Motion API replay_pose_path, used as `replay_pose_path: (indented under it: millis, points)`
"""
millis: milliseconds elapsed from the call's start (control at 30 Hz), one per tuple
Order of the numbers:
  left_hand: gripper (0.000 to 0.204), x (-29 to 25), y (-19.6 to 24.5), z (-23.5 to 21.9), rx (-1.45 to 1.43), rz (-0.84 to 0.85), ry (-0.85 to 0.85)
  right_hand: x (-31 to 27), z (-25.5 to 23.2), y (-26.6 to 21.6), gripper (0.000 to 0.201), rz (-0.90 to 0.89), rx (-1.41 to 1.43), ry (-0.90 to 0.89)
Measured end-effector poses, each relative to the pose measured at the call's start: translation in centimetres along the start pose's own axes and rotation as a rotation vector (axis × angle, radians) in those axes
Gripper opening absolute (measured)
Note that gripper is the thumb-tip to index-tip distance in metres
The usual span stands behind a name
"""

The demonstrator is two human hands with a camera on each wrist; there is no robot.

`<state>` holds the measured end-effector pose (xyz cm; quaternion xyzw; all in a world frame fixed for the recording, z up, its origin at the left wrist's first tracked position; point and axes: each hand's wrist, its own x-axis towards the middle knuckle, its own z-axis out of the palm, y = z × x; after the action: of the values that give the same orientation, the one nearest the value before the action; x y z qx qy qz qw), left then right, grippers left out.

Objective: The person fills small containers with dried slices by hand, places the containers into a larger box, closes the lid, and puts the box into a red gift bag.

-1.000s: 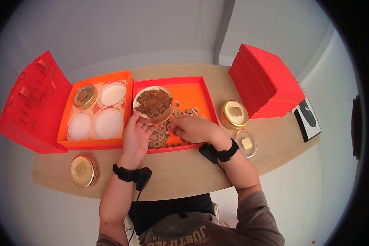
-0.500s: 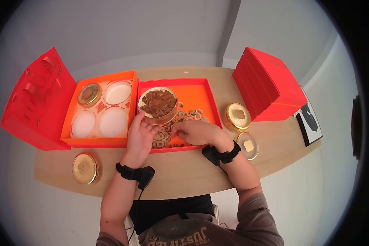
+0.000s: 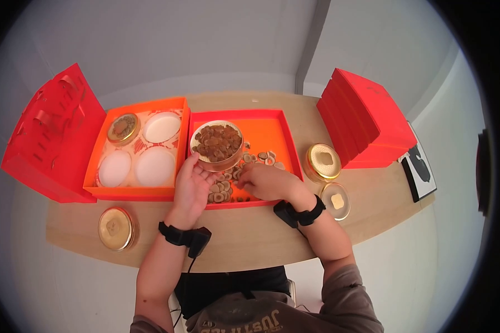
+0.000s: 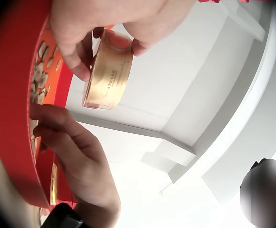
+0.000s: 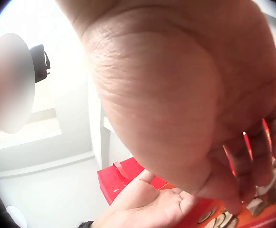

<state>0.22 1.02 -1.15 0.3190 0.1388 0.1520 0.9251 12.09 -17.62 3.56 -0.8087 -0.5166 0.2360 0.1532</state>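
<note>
My left hand (image 3: 190, 191) grips a round jar (image 3: 228, 162) of brown lumps, tilted above the left part of the shallow red tray (image 3: 288, 136) with an orange inside. In the left wrist view, the fingers and thumb of that hand (image 4: 112, 19) lie on either side of the jar (image 4: 110, 76). Pale, dark-rimmed slices (image 3: 219, 191) lie in the tray's near part. Over them, my right hand (image 3: 272, 182) reaches down with loosely bent fingers. The right wrist view shows those fingers (image 5: 246, 171) spread at the slices (image 5: 219, 220); whether they pinch one is hidden.
Left of the tray stands an orange box (image 3: 133, 192) with round recesses, one holding a jar (image 3: 123, 129). Red bags (image 3: 55, 139) and red boxes (image 3: 366, 119) flank both sides. Gold-lidded jars (image 3: 115, 228) (image 3: 323, 162) and a clear lid (image 3: 335, 201) lie nearby.
The head view has shifted a little, so everything appears slightly further right. The left hand keeps its grip on the jar; the right hand's fingers have moved only slightly over the slices.
</note>
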Motion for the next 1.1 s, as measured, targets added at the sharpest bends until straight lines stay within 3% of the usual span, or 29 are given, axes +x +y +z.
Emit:
replay_pose_path:
  millis: [167,367,533,667,767,867,933,1100]
  points:
    - [0.039,0.1,-0.1,-0.1,-0.004,0.0,0.017,-0.1,0.4,-1.2,0.031,-0.06,-0.023,-0.014]
    - [0.028,0.0,0.0,0.3,-0.032,0.01,0.028,0.1,0.7,-1.0,0.033,-0.002,-0.051,0.002]
    - [0.025,0.1,-0.2,-0.3,-0.025,0.016,0.011,-0.4,-0.1,-2.7,0.036,0.159,-0.022,-0.139]
    - [0.024,-0.2,0.0,0.4,-0.031,0.015,0.033,-0.5,-0.2,-1.8,0.036,0.105,0.015,-0.11]
    - [0.034,0.2,-0.2,-0.5,-0.003,0.018,0.002,0.0,0.1,-0.8,0.039,0.147,0.007,-0.073]
    - [0.034,0.3,-0.3,-0.7,0.003,0.003,-0.024,-0.1,0.3,-1.2,0.043,0.201,-0.068,-0.079]
    - [0.023,0.0,-0.1,0.0,-0.027,0.016,0.016,-0.4,-0.2,-2.0,0.047,0.208,-0.067,-0.117]
    - [0.029,-0.1,-0.1,0.1,-0.007,0.009,0.014,-0.5,-0.1,-2.9,0.048,0.201,-0.057,-0.123]
